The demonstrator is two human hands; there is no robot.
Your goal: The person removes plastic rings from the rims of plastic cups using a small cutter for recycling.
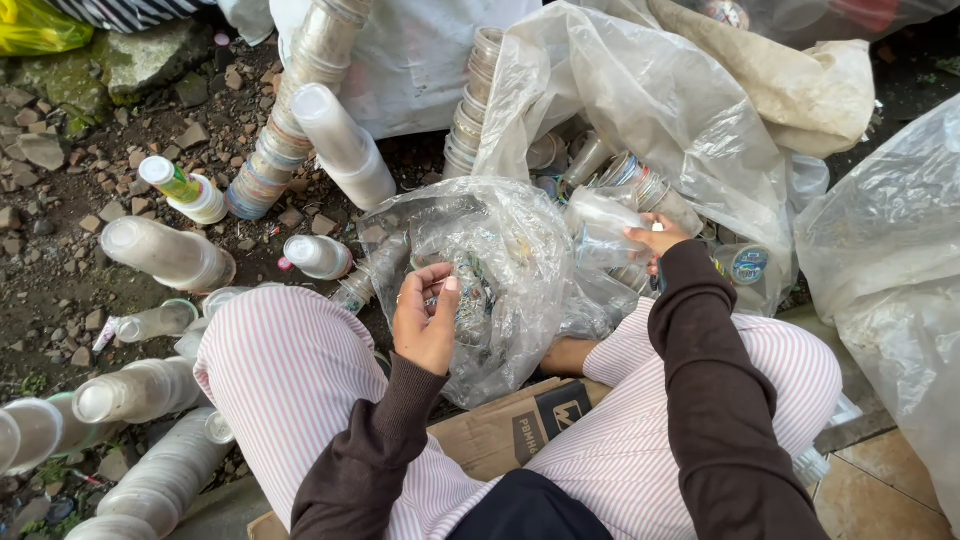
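Clear plastic bag (pixel 500 270) of cups | left hand (pixel 425 320) fingers pinch it | right hand (pixel 655 240) grips cup (pixel 600 228)

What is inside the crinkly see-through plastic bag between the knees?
Inside the crinkly clear plastic bag are clear plastic cups with coloured printed rims. The left hand pinches the bag. How many cups, and the bottom, stay hidden by crumpled folds.

Left hand (pixel 428 318) fingertips tucked into crumpled clear bag (pixel 500 270); grip unclear. Bag contents blurred behind wrinkled plastic. Right hand (pixel 655 240) half hidden by sleeve (pixel 700 380). Cup stacks (pixel 150 480) cut off at left edge. Cardboard (pixel 510 425) mostly under legs.
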